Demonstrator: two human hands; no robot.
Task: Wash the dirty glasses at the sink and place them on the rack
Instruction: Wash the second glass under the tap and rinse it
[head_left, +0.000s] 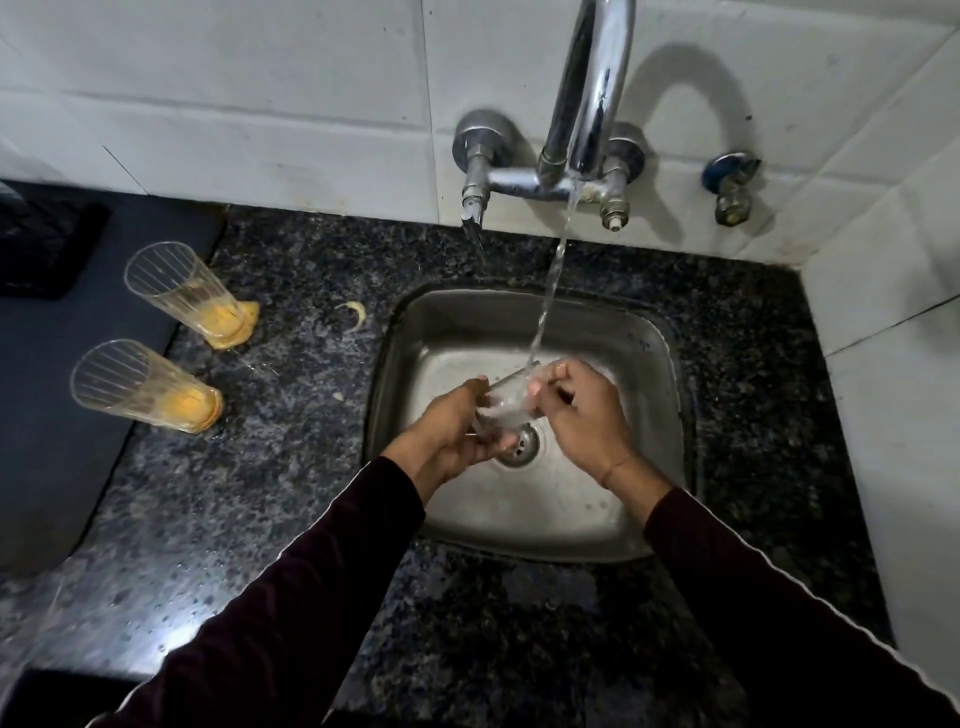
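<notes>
Head view: left hand (451, 434) is cupping a clear glass (506, 408) from the side and below, fingers curled round it, over the steel sink (655, 332) just above the drain (522, 444). Right hand (582, 415) is gripping the glass at its other end, fingers bent onto the rim. Water (550, 280) is running from the tap (589, 93) onto the glass where the right hand is holding it. 2 more dirty glasses are standing on the speckled counter (291, 467) left of the sink, well apart from it: far glass (189, 293) and near glass (143, 387), both with orange residue in the bottom. Orange smear (356, 312) is lying on the counter between them and the sink.
</notes>
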